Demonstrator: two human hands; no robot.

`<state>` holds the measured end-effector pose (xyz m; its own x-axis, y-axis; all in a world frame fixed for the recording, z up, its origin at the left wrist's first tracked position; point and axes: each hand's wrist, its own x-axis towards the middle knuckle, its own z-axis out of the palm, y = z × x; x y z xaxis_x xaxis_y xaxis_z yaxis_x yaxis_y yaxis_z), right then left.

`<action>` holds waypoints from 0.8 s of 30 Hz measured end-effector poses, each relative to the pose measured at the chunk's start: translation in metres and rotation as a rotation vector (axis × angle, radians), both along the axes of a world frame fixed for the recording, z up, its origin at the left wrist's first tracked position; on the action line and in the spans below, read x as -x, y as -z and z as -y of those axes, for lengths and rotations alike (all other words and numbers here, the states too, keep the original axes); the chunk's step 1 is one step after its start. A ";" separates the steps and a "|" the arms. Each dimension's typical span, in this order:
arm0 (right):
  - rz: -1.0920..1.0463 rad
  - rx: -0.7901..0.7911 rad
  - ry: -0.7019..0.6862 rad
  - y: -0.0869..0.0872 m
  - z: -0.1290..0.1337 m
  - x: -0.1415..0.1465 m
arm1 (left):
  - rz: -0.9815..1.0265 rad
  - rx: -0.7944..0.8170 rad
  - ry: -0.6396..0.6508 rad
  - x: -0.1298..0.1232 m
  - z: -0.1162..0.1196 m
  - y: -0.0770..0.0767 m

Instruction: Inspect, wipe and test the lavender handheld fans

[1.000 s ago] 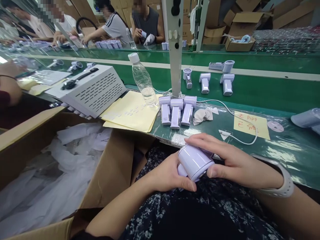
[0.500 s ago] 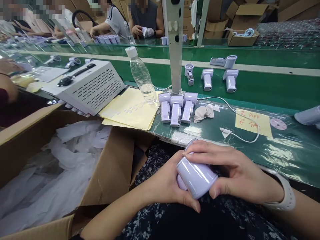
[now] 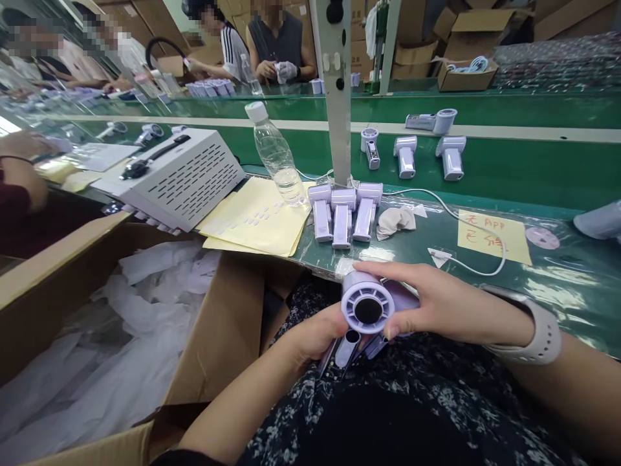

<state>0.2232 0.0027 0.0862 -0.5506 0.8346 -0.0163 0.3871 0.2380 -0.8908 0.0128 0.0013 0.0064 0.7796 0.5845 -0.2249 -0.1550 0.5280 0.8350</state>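
Observation:
A lavender handheld fan [image 3: 367, 310] is held over my lap, its round spoked end with a black centre turned up toward me. Below the ring, its handle shows an oval panel and what looks like exposed circuitry. My left hand [image 3: 310, 336] is closed round the handle side, most of its fingers hidden beneath. My right hand [image 3: 436, 301] grips the fan's head from the right, thumb at the ring's lower edge. Another lavender surface shows under the right palm; I cannot tell whether it is a separate part. Three similar lavender fans [image 3: 342, 217] lie together on the bench just beyond.
On my left, an open carton [image 3: 237, 330] holds white wrapping. A slatted grey box [image 3: 189, 181], yellow sheets [image 3: 252, 226] and a tilted water bottle [image 3: 279, 152] stand behind it. A metal post [image 3: 337, 97] rises ahead. More fans [image 3: 452, 158] lie on the green belt. Co-workers sit opposite.
The fan has been turned in my hands: its smooth side showed before, and now its spoked round end faces me. My right hand has shifted slightly up and left.

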 end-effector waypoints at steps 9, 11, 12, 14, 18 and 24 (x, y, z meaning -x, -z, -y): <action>0.033 0.163 0.116 0.014 0.021 -0.005 | -0.078 0.085 0.016 0.001 0.012 -0.008; 0.027 0.157 0.127 0.017 0.020 -0.005 | -0.061 0.142 0.033 0.001 0.014 -0.003; 0.026 0.149 0.114 0.019 0.018 -0.006 | -0.040 0.181 0.033 0.000 0.015 0.000; 0.033 0.142 0.061 0.021 0.009 -0.009 | 0.001 0.248 0.015 -0.002 0.016 0.006; 0.065 0.174 -0.001 0.023 -0.008 -0.012 | -0.010 0.312 -0.039 -0.005 0.016 0.010; 0.089 0.215 0.032 0.022 -0.004 -0.002 | -0.126 0.327 -0.078 -0.003 0.016 0.002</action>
<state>0.2253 0.0066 0.0638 -0.5121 0.8239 -0.2428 0.4710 0.0331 -0.8815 0.0156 -0.0144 0.0044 0.6901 0.5220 -0.5012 -0.1121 0.7613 0.6386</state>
